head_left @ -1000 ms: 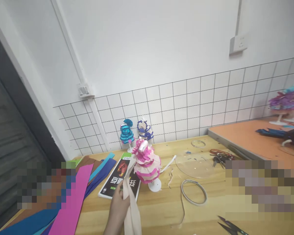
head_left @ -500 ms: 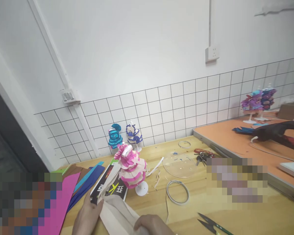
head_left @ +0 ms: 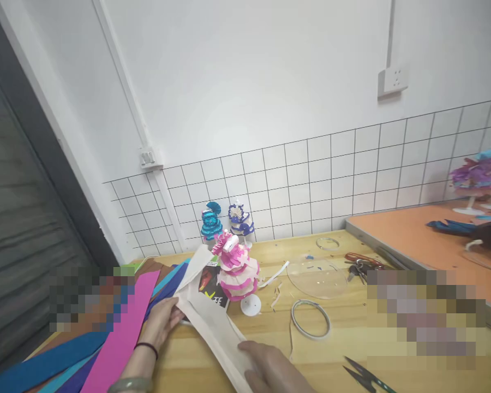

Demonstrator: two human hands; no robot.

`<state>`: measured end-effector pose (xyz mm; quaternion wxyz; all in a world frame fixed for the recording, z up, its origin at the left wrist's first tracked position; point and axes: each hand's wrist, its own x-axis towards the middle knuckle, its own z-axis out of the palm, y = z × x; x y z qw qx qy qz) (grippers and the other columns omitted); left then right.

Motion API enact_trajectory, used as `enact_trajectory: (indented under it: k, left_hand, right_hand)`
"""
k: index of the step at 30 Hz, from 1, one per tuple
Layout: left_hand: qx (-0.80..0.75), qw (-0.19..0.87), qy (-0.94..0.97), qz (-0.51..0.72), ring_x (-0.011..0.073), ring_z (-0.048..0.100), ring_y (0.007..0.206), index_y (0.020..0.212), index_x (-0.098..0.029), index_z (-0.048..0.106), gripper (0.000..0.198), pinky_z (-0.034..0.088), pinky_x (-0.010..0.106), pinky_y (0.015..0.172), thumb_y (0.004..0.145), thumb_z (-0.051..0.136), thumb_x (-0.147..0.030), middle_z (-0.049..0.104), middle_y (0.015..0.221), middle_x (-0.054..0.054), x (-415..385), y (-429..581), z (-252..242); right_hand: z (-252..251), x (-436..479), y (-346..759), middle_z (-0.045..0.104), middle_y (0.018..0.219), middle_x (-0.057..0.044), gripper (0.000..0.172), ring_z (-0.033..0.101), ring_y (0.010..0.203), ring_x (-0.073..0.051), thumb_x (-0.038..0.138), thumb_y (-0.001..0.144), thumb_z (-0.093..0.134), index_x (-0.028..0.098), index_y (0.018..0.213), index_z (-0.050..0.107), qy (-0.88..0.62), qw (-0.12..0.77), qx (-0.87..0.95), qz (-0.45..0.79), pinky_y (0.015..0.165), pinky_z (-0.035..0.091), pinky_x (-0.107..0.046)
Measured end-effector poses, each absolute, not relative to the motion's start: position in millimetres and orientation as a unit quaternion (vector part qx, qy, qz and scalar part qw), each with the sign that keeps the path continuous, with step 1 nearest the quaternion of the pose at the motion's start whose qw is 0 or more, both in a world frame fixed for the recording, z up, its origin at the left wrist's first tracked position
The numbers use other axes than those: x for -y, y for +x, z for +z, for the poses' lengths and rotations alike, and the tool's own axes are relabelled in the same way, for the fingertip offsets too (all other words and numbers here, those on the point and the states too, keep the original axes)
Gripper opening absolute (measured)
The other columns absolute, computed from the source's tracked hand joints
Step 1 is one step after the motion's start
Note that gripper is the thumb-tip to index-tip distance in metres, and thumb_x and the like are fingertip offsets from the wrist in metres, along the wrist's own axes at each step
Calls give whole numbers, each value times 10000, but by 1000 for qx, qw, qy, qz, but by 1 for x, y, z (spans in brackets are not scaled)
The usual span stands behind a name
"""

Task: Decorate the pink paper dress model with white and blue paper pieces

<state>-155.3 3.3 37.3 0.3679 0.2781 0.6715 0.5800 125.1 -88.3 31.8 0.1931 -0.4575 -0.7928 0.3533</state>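
A long strip of cream crepe paper stretches slantwise across the table between both hands, its far end folded upward. My left hand is closed on its far part, thumb on top, with a dark band and a bangle on the wrist. Nearer the front edge my right hand grips the strip's right side; some of its fingers are hidden. Just beyond the strip stands a miniature dress form in a pink and cream paper dress. Beneath the strip's far part lies a black printed booklet, partly covered.
Coloured paper strips lie on the left. To the right are a roll of narrow tape, a clear disc, keys and dark snips. Teal and blue-white dressed forms stand by the wall.
The view has swung left, so the table things sit further right. The cream strip now lies straighter and flatter between my hands; earlier it was bunched. Both hands still hold it.
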Motion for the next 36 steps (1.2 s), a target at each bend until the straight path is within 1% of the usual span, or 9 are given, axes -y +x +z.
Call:
enact_trajectory:
  k: [4,7,13,16,20,22,26,29,36]
  left_hand:
    - [-653,433,215,583,132,625,534,723,-128,521,89,532,248,564,706,505,-43,641,585,44,32,-173,34]
    - [-635,472,178,586,149,640,561,742,-126,521,94,547,259,581,703,526,-41,655,606,55,62,-184,31]
    - [-673,505,180,510,201,659,594,696,-125,538,73,544,253,538,687,606,-150,670,603,108,108,-190,32]
    - [-714,484,220,456,173,640,517,625,-127,540,166,495,197,438,689,615,-261,653,545,91,114,-189,37]
    - [-763,397,294,416,110,542,351,519,-146,494,278,383,158,326,714,558,-333,575,404,39,102,-189,39]
    - [-773,373,303,414,97,494,302,486,-157,464,298,329,153,295,731,520,-317,545,362,29,92,-191,38]
    - [-794,338,313,396,97,413,231,427,-174,414,278,217,156,257,699,473,-177,490,287,26,75,-199,35]
    - [-805,325,319,381,96,403,233,414,-175,415,267,217,164,271,679,430,-147,491,290,33,73,-204,33]
    - [-827,270,366,330,141,478,297,485,-198,407,236,268,204,316,704,428,-281,559,387,56,87,-218,33]
  right_hand:
    - [17,82,124,560,1190,-88,449,502,1097,-187,179,750,411,159,1189,504,-471,239,786,321,936,362,-285]
    - [10,78,124,572,1175,-68,437,506,1089,-170,166,742,399,172,1160,525,-477,270,777,308,933,359,-265]
    - [12,77,127,599,1132,-63,448,540,1039,-172,139,732,360,169,1146,530,-494,270,780,274,877,397,-265]
    - [13,78,127,590,1150,-73,439,537,1045,-187,162,755,348,159,1157,525,-506,252,784,257,879,395,-281]
    - [13,78,126,591,1151,-74,427,539,1042,-200,217,784,340,160,1169,516,-509,239,789,247,877,396,-302]
    - [13,78,126,581,1164,-79,425,529,1056,-206,245,791,343,156,1169,517,-508,236,792,242,887,390,-312]
    - [11,77,128,584,1160,-86,418,537,1046,-210,261,794,346,157,1157,526,-504,227,800,235,870,400,-307]
    - [10,75,130,591,1152,-83,414,549,1030,-206,244,800,327,166,1153,528,-506,223,803,222,855,409,-301]
    - [9,70,131,597,1142,-83,416,557,1019,-222,278,827,281,167,1134,539,-519,207,803,206,857,406,-339]
